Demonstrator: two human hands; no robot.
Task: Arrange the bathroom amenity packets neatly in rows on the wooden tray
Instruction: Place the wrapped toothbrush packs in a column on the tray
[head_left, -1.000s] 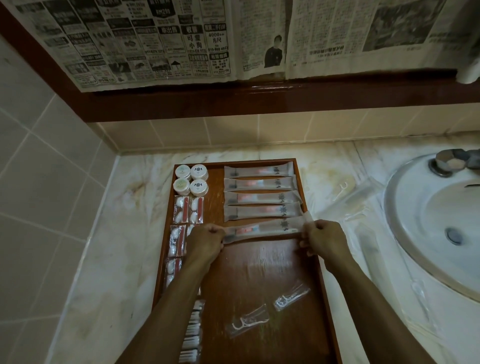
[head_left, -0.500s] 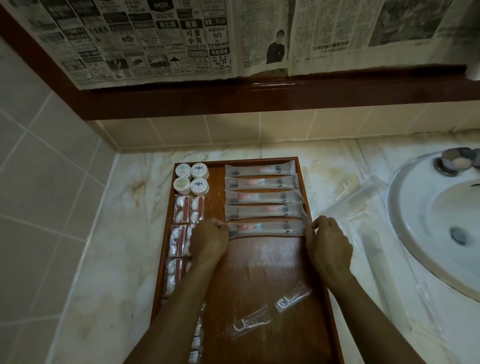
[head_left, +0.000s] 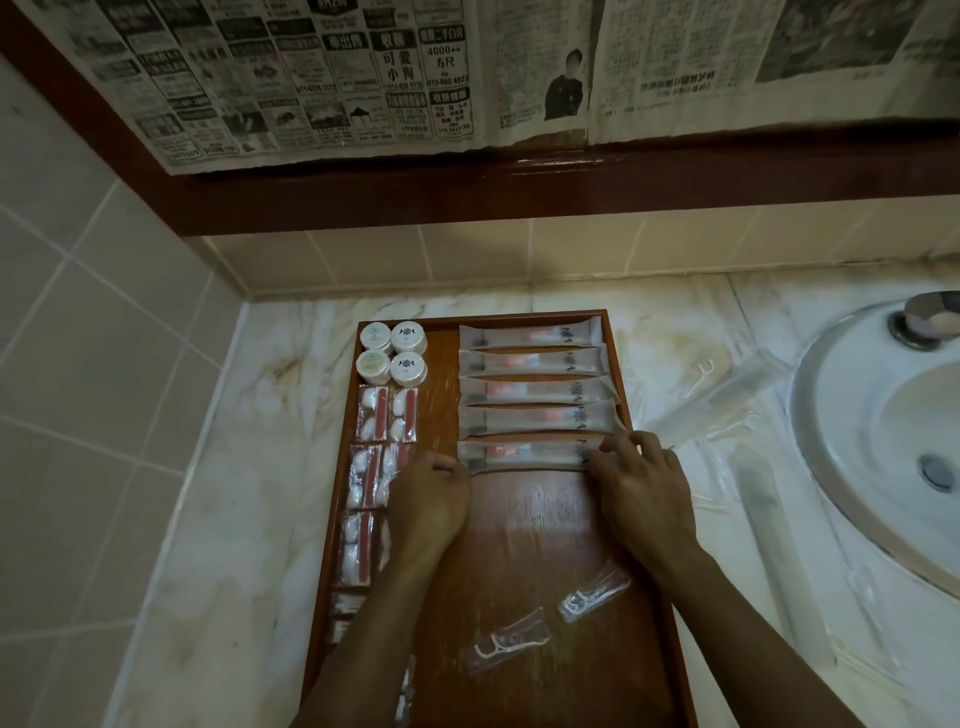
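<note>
Tray (head_left: 641, 431): I see five long packets stacked in its far right part.
Fifth packet (head_left: 524, 455): nearest row.
Left hand (head_left: 427, 500): pinching its left end.
Right hand (head_left: 641, 488): fingers pressing its right end.

On the wooden tray (head_left: 524, 561): 5 long toothbrush packets (head_left: 530, 338), 4 round white tubs (head_left: 408, 338), 2 floss-pick packets (head_left: 511, 642). Cotton packets (head_left: 374, 415) down its left edge: partly hidden, uncounted.
</note>
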